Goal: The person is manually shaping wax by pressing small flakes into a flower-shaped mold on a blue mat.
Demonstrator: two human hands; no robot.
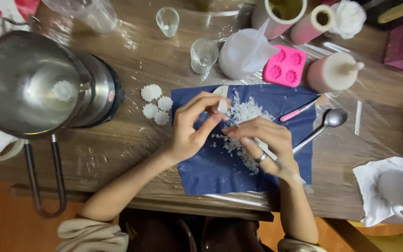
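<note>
Wax piece [222,106] in left hand [190,128] (pinched)

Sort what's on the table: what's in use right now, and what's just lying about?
In use:
left hand pinching a white wax piece
right hand holding a thin tool
blue sheet with wax shavings

Lying about:
metal pot
four wax flowers
pink mould
spoon
two small glasses

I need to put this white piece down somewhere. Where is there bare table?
Bare wood lies between the metal pot and the blue sheet, below the four white flower pieces. Another patch lies right of the spoon, above the white cloth. The back edge, around the two small glasses, is crowded.
</note>
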